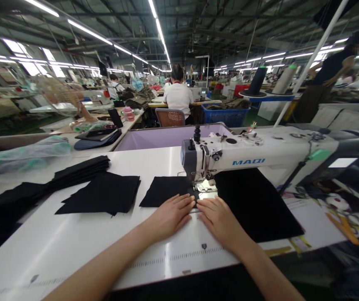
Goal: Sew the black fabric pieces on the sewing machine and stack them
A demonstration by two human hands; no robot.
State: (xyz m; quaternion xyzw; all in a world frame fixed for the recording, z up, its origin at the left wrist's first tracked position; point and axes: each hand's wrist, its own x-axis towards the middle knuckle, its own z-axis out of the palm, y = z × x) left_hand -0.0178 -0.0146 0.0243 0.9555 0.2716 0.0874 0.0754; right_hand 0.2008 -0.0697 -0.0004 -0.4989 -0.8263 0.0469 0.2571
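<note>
A white sewing machine (pixel 248 154) stands on the white table (pixel 72 246). A small black fabric piece (pixel 163 190) lies under its needle area. My left hand (pixel 171 215) lies flat with fingers stretched out on the near edge of that piece. My right hand (pixel 218 219) lies flat beside it, fingers extended toward the presser foot, next to a larger black fabric (pixel 254 205) spread under the machine arm. Neither hand grips anything.
A loose stack of black fabric pieces (pixel 104 192) lies left of the hands, with more black pieces (pixel 72 171) piled further left. A lilac bin (pixel 163 136) sits behind the table. A seated person in white (pixel 178 96) works ahead; another person (pixel 332 71) stands far right.
</note>
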